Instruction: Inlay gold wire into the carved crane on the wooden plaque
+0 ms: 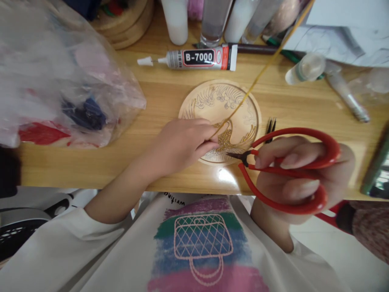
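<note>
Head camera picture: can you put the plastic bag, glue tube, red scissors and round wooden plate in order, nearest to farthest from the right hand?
1. Red scissors: in the right hand.
2. Round wooden plate: left of that hand.
3. Glue tube: lying beyond the plate.
4. Plastic bag: far over on the left.

Setting: craft workspace, home or studio unclear
Wooden table (pixel 161 93): B-7000 glue tube (pixel 200 58) lies near a patterned wooden disc (pixel 211 113)
Left side: clear bag (pixel 82 77) of colored materials
Toward far-right corner: a line drawing (pixel 340 44)
</note>
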Demonstrator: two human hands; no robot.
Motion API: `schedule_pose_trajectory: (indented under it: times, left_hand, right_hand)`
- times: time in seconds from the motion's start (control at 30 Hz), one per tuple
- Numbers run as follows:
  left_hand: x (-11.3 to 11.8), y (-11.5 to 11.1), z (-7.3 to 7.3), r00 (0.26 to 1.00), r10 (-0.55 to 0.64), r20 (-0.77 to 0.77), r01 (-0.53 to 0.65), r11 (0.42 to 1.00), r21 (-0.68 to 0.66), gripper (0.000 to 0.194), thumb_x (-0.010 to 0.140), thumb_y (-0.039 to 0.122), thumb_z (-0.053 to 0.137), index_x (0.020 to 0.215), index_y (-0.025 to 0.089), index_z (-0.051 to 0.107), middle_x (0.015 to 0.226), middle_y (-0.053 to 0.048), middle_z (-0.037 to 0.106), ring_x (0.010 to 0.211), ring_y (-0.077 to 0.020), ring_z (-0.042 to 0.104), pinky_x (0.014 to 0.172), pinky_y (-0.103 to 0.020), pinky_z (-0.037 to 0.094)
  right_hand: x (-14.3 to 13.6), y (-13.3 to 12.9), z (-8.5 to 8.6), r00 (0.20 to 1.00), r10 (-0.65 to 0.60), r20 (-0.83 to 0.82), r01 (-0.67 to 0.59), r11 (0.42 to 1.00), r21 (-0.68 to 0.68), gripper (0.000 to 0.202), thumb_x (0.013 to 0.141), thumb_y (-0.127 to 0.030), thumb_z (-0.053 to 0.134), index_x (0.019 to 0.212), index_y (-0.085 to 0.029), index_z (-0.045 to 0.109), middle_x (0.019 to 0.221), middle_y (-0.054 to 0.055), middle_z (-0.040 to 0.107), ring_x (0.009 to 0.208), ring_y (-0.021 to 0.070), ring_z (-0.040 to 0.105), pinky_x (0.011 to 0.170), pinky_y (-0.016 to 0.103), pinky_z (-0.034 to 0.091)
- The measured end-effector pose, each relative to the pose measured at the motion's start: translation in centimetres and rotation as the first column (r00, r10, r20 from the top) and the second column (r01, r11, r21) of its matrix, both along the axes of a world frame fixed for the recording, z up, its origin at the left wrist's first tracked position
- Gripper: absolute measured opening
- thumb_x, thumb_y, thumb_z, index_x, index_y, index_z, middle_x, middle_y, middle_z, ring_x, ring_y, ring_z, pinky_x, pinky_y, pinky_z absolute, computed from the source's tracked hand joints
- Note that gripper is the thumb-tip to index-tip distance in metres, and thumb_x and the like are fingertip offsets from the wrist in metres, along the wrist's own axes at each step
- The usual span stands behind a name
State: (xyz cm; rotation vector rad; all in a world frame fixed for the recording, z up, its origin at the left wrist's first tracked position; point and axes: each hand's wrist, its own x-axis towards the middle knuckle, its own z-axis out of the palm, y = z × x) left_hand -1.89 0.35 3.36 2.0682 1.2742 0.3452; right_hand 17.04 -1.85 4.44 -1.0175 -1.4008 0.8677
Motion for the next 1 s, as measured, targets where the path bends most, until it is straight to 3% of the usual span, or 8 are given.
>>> schedule_pose_trajectory:
  times: [0.3, 0.53, 1.0]
  left_hand:
    - [0.1, 0.0, 0.1, 1.0, -0.002, -0.012, 0.001, 1.0, -0.01, 0.018, 0.094, 0.025, 0.056, 0.08, 0.019, 0.065, 0.082, 0.0, 0.068, 0.078, -0.0145, 0.062, 0.068, -0.027, 0.042]
    - [0.0, 0.0, 0.1, 1.0, 0.001, -0.021, -0.001, 1.0, -0.007, 0.02, 0.096, 0.027, 0.054, 0.082, 0.02, 0.065, 0.082, -0.001, 0.068, 0.079, -0.0152, 0.063, 0.067, -0.027, 0.042]
    - [0.1, 0.0, 0.2, 0.998, 0.003, -0.059, -0.003, 1.0, -0.008, 0.022, 0.095, 0.028, 0.054, 0.079, 0.019, 0.065, 0.081, -0.002, 0.068, 0.077, -0.0161, 0.063, 0.066, -0.027, 0.042]
  right_hand:
    - [-0.3, -0.1, -0.4, 0.999, -0.019, -0.051, 0.021, 0.999, 0.045, 0.018, 0.085, -0.042, 0.07, 0.09, -0.026, 0.063, 0.063, -0.002, 0.054, 0.053, 0.018, 0.054, 0.041, 0.033, 0.041]
    - [-0.4, -0.1, -0.8, 0.997, 0.07, -0.043, -0.066, 0.993, 0.096, 0.016, 0.089, -0.038, 0.066, 0.096, -0.024, 0.062, 0.066, -0.002, 0.055, 0.053, 0.016, 0.053, 0.043, 0.032, 0.041]
    - [-0.5, 0.1, -1.3, 0.999, 0.051, -0.013, -0.049, 0.989, 0.138, 0.016, 0.089, -0.039, 0.066, 0.097, -0.025, 0.063, 0.069, -0.002, 0.055, 0.054, 0.0173, 0.056, 0.045, 0.033, 0.045]
